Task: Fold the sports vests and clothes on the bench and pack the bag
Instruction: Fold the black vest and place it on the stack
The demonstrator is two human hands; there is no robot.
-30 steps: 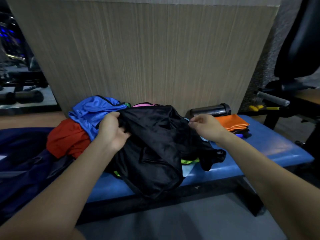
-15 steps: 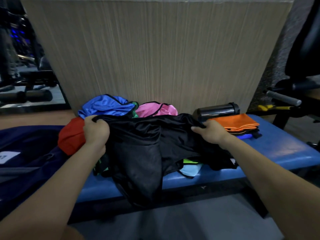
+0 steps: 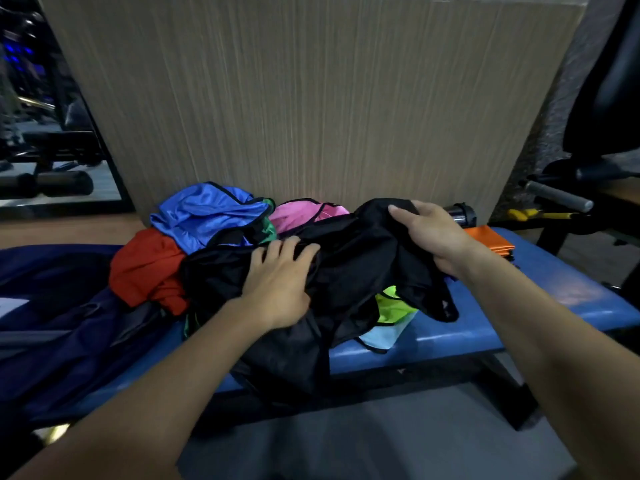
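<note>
On the blue bench [image 3: 540, 303], the left hand [image 3: 277, 285] presses flat on a crumpled black garment [image 3: 353, 271] while the right hand [image 3: 433, 233] grips its raised edge. Blue [image 3: 204, 216], red [image 3: 145, 268] and pink [image 3: 298, 216] vests lie behind; a navy bag [image 3: 52, 327] sits left.

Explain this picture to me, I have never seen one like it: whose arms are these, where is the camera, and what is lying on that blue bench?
No machine here: the arms belong to a person wearing a camera on the head, so you look down along them. The left hand rests with fairly straight fingers on a black garment; the right hand has a grip on its raised edge. The garment lies on a pile on the blue bench: blue vest, red garment, pink vest, neon green one. A folded orange cloth lies to the right, and a dark blue bag to the left.
</note>
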